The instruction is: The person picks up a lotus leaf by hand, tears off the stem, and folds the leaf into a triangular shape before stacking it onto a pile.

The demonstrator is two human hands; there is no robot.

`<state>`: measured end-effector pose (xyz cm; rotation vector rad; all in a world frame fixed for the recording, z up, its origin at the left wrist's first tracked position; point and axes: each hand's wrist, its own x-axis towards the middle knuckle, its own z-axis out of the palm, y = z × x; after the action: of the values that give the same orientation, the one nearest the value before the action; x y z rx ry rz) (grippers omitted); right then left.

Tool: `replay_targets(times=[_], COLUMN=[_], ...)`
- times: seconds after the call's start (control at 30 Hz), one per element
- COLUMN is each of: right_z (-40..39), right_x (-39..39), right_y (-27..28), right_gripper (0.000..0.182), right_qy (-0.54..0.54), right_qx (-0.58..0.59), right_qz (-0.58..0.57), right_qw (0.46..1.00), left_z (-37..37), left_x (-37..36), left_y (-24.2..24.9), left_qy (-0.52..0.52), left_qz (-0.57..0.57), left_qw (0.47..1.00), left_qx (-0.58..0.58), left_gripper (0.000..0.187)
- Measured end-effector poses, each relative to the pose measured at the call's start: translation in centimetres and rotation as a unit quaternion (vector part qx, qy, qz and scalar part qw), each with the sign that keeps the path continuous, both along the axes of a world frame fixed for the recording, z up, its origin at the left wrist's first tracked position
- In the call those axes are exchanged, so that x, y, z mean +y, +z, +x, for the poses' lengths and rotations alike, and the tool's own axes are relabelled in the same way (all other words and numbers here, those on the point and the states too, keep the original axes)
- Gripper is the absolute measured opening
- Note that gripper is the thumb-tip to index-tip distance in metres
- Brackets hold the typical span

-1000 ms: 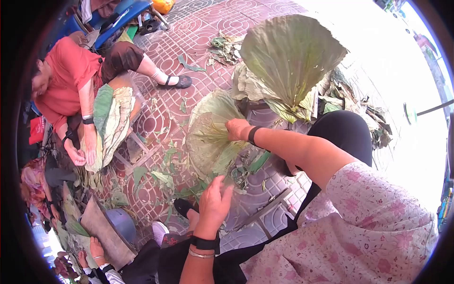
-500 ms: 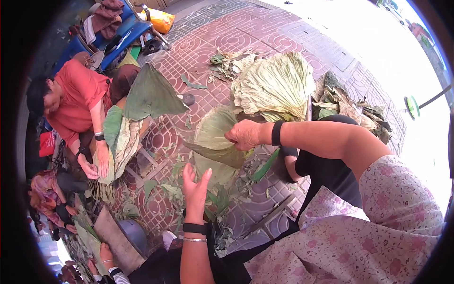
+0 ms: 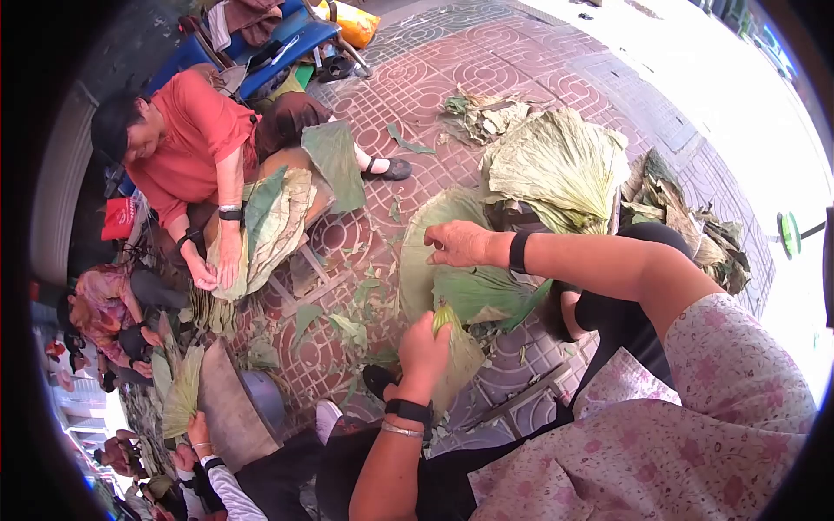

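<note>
My left hand [image 3: 424, 352] is closed around the gathered tip of a dried lotus leaf [image 3: 491, 293], whose green part spreads to the right. A paler part of leaf hangs below that hand. My right hand [image 3: 460, 243] is a little above and beyond it, over a flat, pale round leaf [image 3: 421, 234]. Its fingers are bent and slightly apart, with nothing visible between them. Beyond my right wrist lies a stack of large pale leaves [image 3: 556, 165], wrinkled and fanned out.
Crumpled brown leaves [image 3: 686, 221] and a smaller scrap heap [image 3: 486, 113] lie on the patterned tiles. A co-worker in a red top [image 3: 195, 122] handles stacked leaves [image 3: 282, 217] at the left. A slanted board [image 3: 234, 408] stands by another person's hand. A wooden frame [image 3: 521, 399] lies near my legs.
My left hand has gone from spread fingers to gripping the leaf tip. My right hand has let go of the leaf. The view has shifted, moving the surroundings right.
</note>
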<state>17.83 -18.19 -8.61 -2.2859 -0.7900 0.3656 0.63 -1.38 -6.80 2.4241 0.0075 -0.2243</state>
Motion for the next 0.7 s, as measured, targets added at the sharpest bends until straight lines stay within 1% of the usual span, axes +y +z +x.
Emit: replay_targets(times=[0.03, 0.1, 0.13, 0.2, 0.27, 0.33, 0.4, 0.5, 0.53, 0.6, 0.63, 0.7], right_z=[0.9, 2.4, 3.3, 4.9, 6.9, 8.9, 10.2, 12.5, 13.0, 13.9, 14.5, 15.6], right_x=[-0.2, -0.3, -0.4, -0.4, -0.1, 1.2, 3.0, 5.9, 6.8, 8.2, 9.0, 10.4], right_y=[-0.7, -2.5, -3.4, -5.4, -7.9, -9.5, -10.2, -12.0, -12.4, -13.5, -14.2, -16.4], right_gripper=[0.042, 0.044, 0.045, 0.046, 0.044, 0.041, 0.036, 0.033, 0.032, 0.033, 0.034, 0.034], right_qy=[-0.051, -0.096, -0.118, -0.133, -0.149, -0.180, -0.202, -0.194, -0.184, -0.148, -0.129, -0.137], right_qx=[-0.014, 0.032, 0.054, 0.042, 0.026, 0.025, 0.021, 0.020, 0.023, -0.018, -0.039, -0.042], right_qz=[-0.025, -0.029, -0.033, -0.058, -0.093, -0.124, -0.136, -0.164, -0.170, -0.205, -0.221, -0.202], right_qw=[0.998, 0.994, 0.991, 0.988, 0.984, 0.975, 0.970, 0.967, 0.968, 0.967, 0.966, 0.969], left_z=[-0.1, -0.4, -0.4, -0.4, -1.1, -1.7, -3.0, -5.3, -5.8, -6.5, -6.3, -5.7], left_x=[0.1, 0.5, 0.8, 2.6, 5.0, 5.9, 6.8, 8.7, 9.3, 10.0, 10.0, 9.9], left_y=[0.1, 0.4, 1.1, 3.8, 5.5, 11.1, 14.3, 14.6, 14.6, 14.8, 15.3, 16.5], left_qy=[0.011, 0.035, 0.051, 0.079, 0.131, 0.163, 0.193, 0.211, 0.209, 0.204, 0.226, 0.260], left_qz=[0.010, 0.028, 0.006, -0.034, -0.199, -0.248, -0.297, -0.242, -0.209, -0.145, -0.134, -0.108], left_qw=[1.000, 0.999, 0.999, 0.996, 0.971, 0.955, 0.935, 0.947, 0.955, 0.965, 0.962, 0.958], left_qx=[-0.001, -0.001, 0.007, 0.026, 0.012, 0.012, 0.004, 0.013, 0.034, 0.080, 0.072, 0.061], left_gripper=[0.029, 0.024, 0.025, 0.028, 0.021, 0.014, 0.012, 0.019, 0.018, 0.018, 0.014, 0.008])
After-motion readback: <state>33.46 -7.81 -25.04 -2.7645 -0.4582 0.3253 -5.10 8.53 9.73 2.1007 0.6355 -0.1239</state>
